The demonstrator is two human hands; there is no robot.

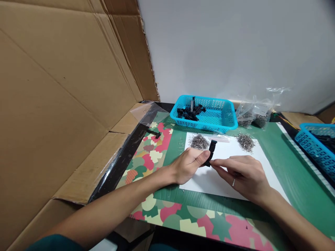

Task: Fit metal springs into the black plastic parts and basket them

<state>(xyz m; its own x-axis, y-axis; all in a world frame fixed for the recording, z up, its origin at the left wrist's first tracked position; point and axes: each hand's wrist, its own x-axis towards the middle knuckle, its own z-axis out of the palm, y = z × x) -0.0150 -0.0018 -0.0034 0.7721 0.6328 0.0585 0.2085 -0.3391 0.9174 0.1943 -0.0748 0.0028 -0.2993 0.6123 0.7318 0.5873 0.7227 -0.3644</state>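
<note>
My left hand (188,165) grips a long black plastic part (212,150), thumb pressed on its side, above a white sheet of paper (206,184). At the part's lower end, the thumb and index finger of my right hand (243,174) are pinched together. Whatever sits between those fingertips is too small to make out. Two heaps of tiny metal pieces lie on the paper: the left heap (199,142) just behind my left hand, the right heap (245,142) beyond my right hand.
Behind the paper stands a blue basket (204,127) holding several black parts. Clear bags (253,116) of metal pieces sit beside it. Another blue basket (316,150) is at right. One black part (154,132) lies on the left. Cardboard (65,87) walls the left side.
</note>
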